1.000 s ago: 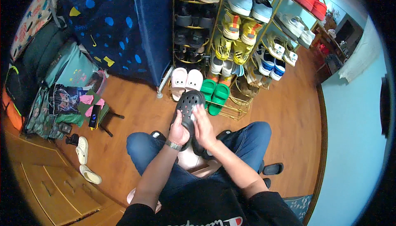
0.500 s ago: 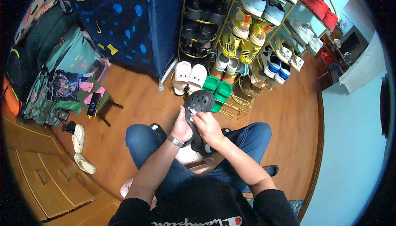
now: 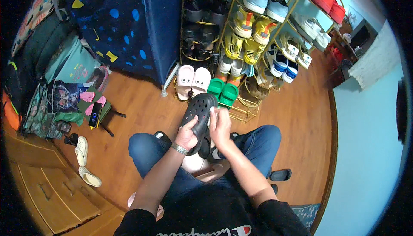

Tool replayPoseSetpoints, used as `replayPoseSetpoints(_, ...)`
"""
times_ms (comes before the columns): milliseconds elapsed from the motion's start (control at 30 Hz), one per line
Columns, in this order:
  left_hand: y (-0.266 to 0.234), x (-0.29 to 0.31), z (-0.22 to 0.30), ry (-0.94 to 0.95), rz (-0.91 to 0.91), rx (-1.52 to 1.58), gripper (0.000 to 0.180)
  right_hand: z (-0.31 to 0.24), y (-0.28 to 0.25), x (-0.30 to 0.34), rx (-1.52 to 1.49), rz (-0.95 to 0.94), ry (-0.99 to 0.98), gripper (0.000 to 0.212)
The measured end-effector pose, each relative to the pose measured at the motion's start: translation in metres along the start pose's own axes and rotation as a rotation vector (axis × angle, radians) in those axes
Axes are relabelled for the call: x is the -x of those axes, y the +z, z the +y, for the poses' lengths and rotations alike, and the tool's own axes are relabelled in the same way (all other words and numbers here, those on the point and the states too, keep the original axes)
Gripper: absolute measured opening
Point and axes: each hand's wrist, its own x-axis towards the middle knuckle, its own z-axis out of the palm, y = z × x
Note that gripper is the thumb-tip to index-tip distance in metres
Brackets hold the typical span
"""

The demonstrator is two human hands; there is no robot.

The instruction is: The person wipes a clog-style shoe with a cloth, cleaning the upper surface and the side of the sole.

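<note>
A black clog (image 3: 202,106) with holes across its toe is held up between my knees, toe pointing away from me. My left hand (image 3: 186,137) is closed round its near part, the thumb lying on top. At the clog's right edge my right hand (image 3: 220,129) pinches a small white wipe (image 3: 212,112), pressed to the side of the toe. Most of the wipe is hidden by my fingers. Below the clog another dark shoe (image 3: 204,148) shows in part. Pale pink slippers (image 3: 200,81) and green slides (image 3: 228,94) stand just beyond.
A gold wire shoe rack (image 3: 235,25) with several pairs of shoes stands ahead. Left of it hangs a dark blue fabric cover (image 3: 116,25). A small green stool (image 3: 103,102) with a phone and cream clogs (image 3: 81,151) are at the left. A dark slide (image 3: 281,175) lies by my right knee.
My right hand has moved from the top of the clog to its right edge with the wipe. The clog has shifted slightly left, and its top shows more.
</note>
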Motion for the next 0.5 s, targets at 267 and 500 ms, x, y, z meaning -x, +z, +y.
replayPoseSetpoints(267, 0.002, -0.001, 0.001, 0.046, -0.001, -0.014, 0.028, 0.011, 0.006, -0.02, 0.014, -0.052, 0.168, 0.015)
replayPoseSetpoints(500, -0.007, -0.001, -0.001, 0.02, 0.015, -0.005, 0.032, 0.003, 0.012, -0.008, -0.045, 0.092, 0.2, 0.016)
